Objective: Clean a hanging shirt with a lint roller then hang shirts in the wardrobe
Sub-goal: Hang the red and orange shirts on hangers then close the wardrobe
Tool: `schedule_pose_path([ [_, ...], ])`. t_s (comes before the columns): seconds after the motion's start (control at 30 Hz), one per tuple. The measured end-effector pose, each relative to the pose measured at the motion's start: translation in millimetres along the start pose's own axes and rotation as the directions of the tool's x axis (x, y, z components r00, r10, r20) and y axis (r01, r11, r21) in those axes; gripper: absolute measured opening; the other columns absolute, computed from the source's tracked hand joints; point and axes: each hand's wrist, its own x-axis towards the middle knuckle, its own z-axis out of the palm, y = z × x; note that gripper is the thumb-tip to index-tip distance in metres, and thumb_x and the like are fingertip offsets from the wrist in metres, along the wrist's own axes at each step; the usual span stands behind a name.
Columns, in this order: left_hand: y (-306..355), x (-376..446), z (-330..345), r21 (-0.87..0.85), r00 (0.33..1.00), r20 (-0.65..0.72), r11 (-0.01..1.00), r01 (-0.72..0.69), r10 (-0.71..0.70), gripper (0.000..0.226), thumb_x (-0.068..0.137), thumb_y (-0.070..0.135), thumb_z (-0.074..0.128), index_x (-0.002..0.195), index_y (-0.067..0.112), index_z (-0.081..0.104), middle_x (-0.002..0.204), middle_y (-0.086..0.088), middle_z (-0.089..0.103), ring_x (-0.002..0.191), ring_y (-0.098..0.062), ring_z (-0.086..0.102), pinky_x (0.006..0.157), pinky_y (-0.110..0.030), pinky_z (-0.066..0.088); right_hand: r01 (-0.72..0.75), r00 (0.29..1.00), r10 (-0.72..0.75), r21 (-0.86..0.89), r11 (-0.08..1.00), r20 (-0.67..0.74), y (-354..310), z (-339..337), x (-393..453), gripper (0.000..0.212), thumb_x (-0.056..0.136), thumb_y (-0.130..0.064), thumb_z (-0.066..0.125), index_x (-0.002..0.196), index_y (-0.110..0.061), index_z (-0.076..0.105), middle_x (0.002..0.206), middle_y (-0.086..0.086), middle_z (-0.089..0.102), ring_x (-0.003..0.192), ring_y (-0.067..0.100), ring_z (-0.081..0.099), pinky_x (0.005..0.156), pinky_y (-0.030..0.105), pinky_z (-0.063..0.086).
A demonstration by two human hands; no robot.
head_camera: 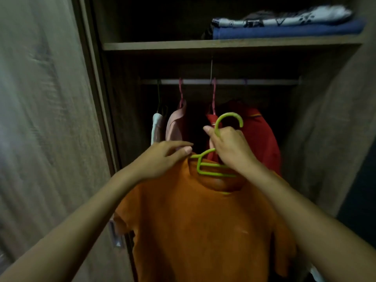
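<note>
Wardrobe point(130, 46): open, wood-grain carcass, dim interior. One upper shelf point(223, 45) and, below it, a horizontal hanging rail point(254, 81).

Shelf contents: a folded blue textile point(284, 31) at the right end, with a folded white-and-dark patterned textile point(284, 17) lying on top of it.

Rail contents, left to right: a white garment point(156, 127) on a dark hanger; a pink garment point(176, 125) on a pink hanger; a red garment point(260, 139) on a second pink hanger. All three hang behind the hands.

Orange shirt point(199, 231): short-sleeved, round neck, plain, front facing the viewer. Held in front of the open wardrobe, below the rail and not on it; it covers the lower centre of the view. Cloth hangs in soft folds, one sleeve drooping at the lower left.

Green hanger point(230, 116): plastic, inside the orange shirt's neck opening; hook upright and curving to the right, level with the red garment and well below the rail. Crossbars show at the neckline.

Right hand point(230, 145): fingers curled round the hanger's stem just under the hook, thumb pointing left.

Left hand point(162, 157): thumb and forefinger pinching the orange shirt's collar edge at the shoulder, touching the hanger's left arm tip; remaining fingers loosely bent.
</note>
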Motion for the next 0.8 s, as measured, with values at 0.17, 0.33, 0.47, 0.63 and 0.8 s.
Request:
schedule_pose_path([
  [0.17, -19.4, -3.8, -23.4, 0.026, 0.962, 0.258, 0.996, 0.085, -0.089, 0.034, 0.088, 0.057, 0.047, 0.110, 0.037, 0.062, 0.110, 0.017, 0.064, 0.099, 0.003, 0.061, 0.093, -0.029, 0.050, -0.058, 0.998, 0.056, 0.065, 0.996, 0.027, 10.4, -18.4, 2.6, 0.062, 0.098, -0.050, 0.039, 0.050, -0.015, 0.058, 0.047, 0.003, 0.058, 0.053, 0.018, 0.060, 0.067, 0.040, 0.052],
  [0.33, 8.2, -4.0, -2.1, -0.144, 0.912, 0.411, 0.987, 0.066, -0.001, 0.022, 0.095, 0.046, 0.046, 0.105, 0.034, 0.061, 0.107, 0.010, 0.066, 0.097, -0.006, 0.065, 0.091, -0.035, 0.054, -0.067, 0.998, 0.066, 0.045, 0.997, 0.019, 15.6, -27.3, -6.2, 0.063, 0.097, -0.051, 0.042, 0.053, -0.010, 0.061, 0.044, 0.005, 0.056, 0.047, 0.010, 0.057, 0.057, 0.031, 0.045],
  [0.47, 43.6, 3.2, 27.3, -0.347, 0.897, 0.432, 0.935, 0.077, 0.087, 0.025, 0.096, 0.039, 0.047, 0.105, 0.021, 0.062, 0.104, 0.003, 0.068, 0.094, -0.013, 0.067, 0.088, -0.036, 0.055, -0.136, 0.986, 0.140, 0.045, 0.990, -0.091, 25.1, -44.4, -23.2, 0.053, 0.093, -0.052, 0.049, 0.054, -0.018, 0.058, 0.042, -0.003, 0.053, 0.047, 0.005, 0.056, 0.047, 0.014, 0.034],
  [0.63, 75.8, 16.9, 63.0, -0.514, 0.972, 0.196, 0.858, -0.009, 0.128, 0.029, 0.090, 0.044, 0.054, 0.084, 0.017, 0.062, 0.082, -0.009, 0.067, 0.075, -0.024, 0.063, 0.077, -0.049, 0.050, -0.260, 0.904, 0.271, 0.078, 0.962, -0.331, 32.1, -63.8, -60.0, 0.052, 0.085, -0.058, 0.057, 0.122, -0.022, 0.055, 0.118, -0.012, 0.050, 0.102, 0.001, 0.049, 0.072, 0.001, 0.032],
  [0.8, 101.1, 36.3, 96.1, -0.444, 0.994, 0.036, 0.892, -0.079, 0.106, 0.025, 0.082, 0.043, 0.050, 0.087, 0.022, 0.061, 0.080, -0.001, 0.068, 0.075, -0.019, 0.063, 0.079, -0.051, 0.049, -0.515, 0.818, 0.556, 0.613, 0.598, 0.145, 20.5, -78.2, -110.0, 0.063, 0.082, -0.060, 0.056, 0.138, -0.036, 0.039, 0.123, -0.016, 0.055, 0.107, 0.000, 0.054, 0.092, 0.021, 0.045],
])
